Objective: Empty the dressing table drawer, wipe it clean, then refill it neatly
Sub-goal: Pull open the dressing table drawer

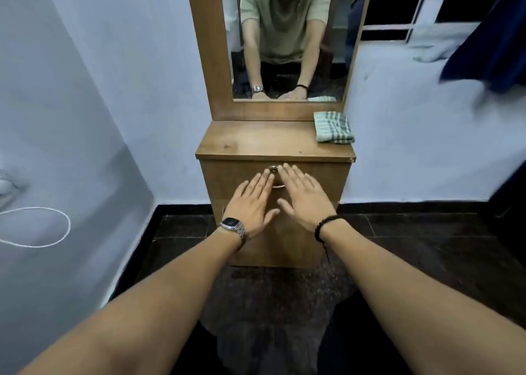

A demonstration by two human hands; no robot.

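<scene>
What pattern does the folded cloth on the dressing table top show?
Pale green with darker stripes: the folded cloth, seen in the head view.

white cord looped on wall.

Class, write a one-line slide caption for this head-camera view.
Both hands, left and right, held flat before the closed drawer; folded striped cloth waits on the dressing table top.

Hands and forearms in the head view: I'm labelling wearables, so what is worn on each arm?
Both forearms are bare, no sleeves in direct view. The left hand has a silver metal-link watch with a dark rectangular face on its wrist. The right hand has a dark beaded bracelet with a thin cord hanging from it.
</scene>
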